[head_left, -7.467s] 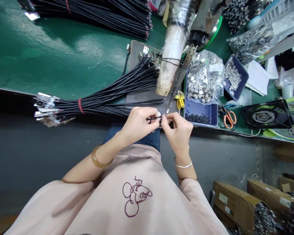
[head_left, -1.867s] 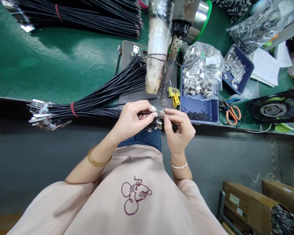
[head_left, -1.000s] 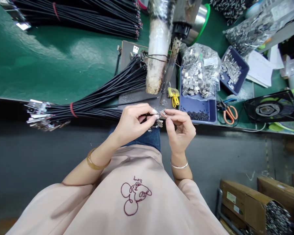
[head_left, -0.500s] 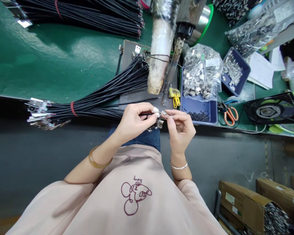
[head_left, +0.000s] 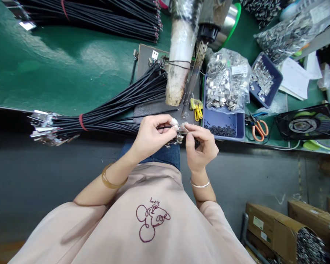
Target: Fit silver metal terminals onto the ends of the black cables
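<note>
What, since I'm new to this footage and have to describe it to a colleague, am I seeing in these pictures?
There is no machine doing the handling: these are a person's two bare hands, seen by a camera worn on the head, looking forward and down.

The left hand pinches a thin black cable. At the fingertips of the right hand is a small pale piece; whether it is firmly gripped is hard to tell.

On the green bench lies a black cable bundle tied with a red band, one end overhanging the near edge. To the right are a blue tray, a clear bag of metal parts and an orange-handled tool.
</note>
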Demonstrator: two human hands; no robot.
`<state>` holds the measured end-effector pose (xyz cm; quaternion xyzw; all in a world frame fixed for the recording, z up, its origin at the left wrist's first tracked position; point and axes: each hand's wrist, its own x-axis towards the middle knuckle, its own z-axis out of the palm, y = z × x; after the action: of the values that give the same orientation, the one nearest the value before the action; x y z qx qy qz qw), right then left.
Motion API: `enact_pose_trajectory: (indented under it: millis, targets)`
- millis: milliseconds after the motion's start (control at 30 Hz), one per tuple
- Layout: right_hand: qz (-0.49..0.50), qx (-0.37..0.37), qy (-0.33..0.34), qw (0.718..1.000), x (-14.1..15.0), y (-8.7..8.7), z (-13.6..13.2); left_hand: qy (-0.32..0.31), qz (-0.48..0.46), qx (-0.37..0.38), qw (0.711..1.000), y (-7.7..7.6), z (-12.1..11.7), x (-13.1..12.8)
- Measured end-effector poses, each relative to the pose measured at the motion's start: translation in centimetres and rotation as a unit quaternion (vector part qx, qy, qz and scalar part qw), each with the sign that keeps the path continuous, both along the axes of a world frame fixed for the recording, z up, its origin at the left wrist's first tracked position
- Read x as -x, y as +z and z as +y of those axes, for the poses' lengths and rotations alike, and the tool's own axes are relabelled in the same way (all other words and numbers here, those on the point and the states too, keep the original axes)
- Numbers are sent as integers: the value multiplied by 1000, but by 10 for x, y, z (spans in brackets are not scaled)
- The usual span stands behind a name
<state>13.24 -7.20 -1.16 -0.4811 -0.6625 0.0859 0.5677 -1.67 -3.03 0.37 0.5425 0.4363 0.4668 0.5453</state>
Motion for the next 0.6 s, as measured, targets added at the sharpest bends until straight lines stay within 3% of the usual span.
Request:
enact_pose_trajectory:
  millis: [133,367,600]
  targets:
    - [22,59,-8,998,-1,-3,4,2,-3,-4,1000,-1,1,-1]
    - [-133,-36,-21,990,0,1,9,33,14,-13,999,-1,4,-4]
    - [-173,-61,-26,983,-2,2,14,46,30,-19,998,1,4,-6]
